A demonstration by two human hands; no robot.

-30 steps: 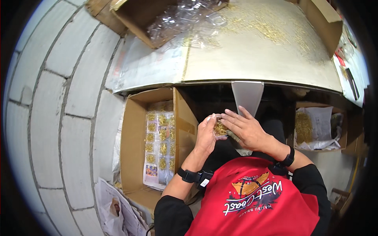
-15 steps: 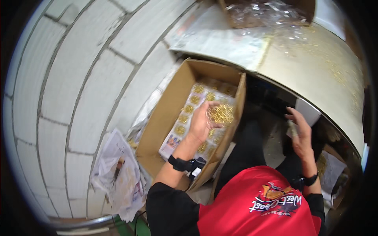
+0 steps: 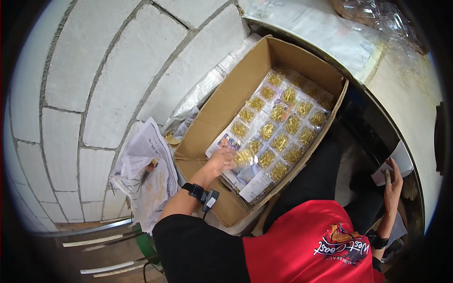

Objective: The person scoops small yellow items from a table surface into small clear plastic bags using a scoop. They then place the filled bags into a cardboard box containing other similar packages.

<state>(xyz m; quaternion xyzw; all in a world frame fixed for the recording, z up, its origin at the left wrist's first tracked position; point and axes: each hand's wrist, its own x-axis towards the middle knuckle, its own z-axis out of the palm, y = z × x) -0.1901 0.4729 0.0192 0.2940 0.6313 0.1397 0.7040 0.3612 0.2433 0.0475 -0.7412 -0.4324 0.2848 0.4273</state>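
Notably, the left hand [image 3: 221, 161] was closed, thumb and fingertips, on one clear pack of gold-coloured pins [image 3: 244, 158]. Pack and fingertips were blurred, so exact finger placement could not be read. Grip was at one edge, presumably to leave the far side unobstructed and the contents undisturbed. Pack position: over the near end of the open cardboard box [image 3: 212, 120]; contact with what lay beneath could not be told.

Inside the box, similar filled packs [image 3: 267, 131] lay flat in close rows, pins visible from above. The tight spacing probably kept them from sliding. A printed sheet [image 3: 228, 141] showed beneath the near packs, likely serving as a liner or layer divider. The box stood alongside the table [image 3: 410, 89], within the left arm's reach, flaps not covering its mouth.

Right hand [image 3: 392, 186]: well apart from the box, beside a pale panel [image 3: 401, 159]; fingers loosely extended, nothing seen gripped. Touch on the panel: undetermined. Empty-looking clear plastic cases [image 3: 384, 19] were heaped on the table's far part, apparently for ready access.
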